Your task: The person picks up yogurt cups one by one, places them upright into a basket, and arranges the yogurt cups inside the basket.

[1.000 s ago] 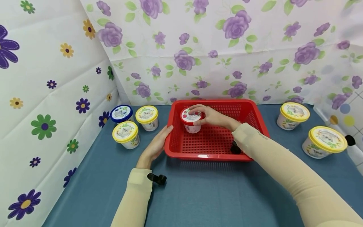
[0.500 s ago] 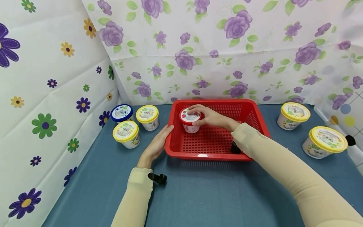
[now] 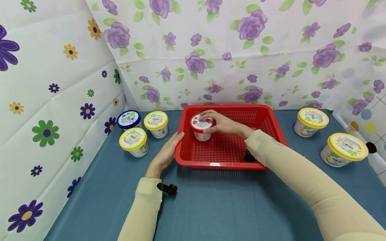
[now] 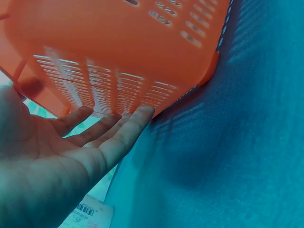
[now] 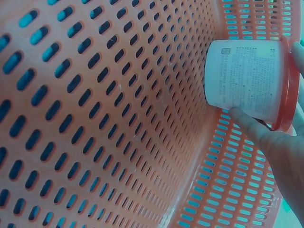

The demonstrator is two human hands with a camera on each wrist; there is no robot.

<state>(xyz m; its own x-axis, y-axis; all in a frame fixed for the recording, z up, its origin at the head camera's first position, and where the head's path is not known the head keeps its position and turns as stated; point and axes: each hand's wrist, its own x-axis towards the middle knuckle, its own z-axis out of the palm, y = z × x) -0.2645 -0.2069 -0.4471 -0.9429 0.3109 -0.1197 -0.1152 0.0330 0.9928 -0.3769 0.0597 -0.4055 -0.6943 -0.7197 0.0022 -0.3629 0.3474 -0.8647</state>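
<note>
I see the right hand (image 3: 222, 124) gripping the red-lidded tub (image 5: 244, 80), fingers over its top and thumb on its side; the tub is upright inside the basket (image 3: 223, 154), at about ten o'clock; the left hand (image 3: 165, 153) touches the basket's nine o'clock side, fingers nearly straight, clutching nothing; outside, on the blue cloth (image 3: 223, 207), a blue-lidded tub (image 3: 129, 119) and two yellow-lidded tubs (image 3: 155, 124) sit around nine to ten o'clock; two more yellow ones (image 3: 344, 150) stand towards three
</note>
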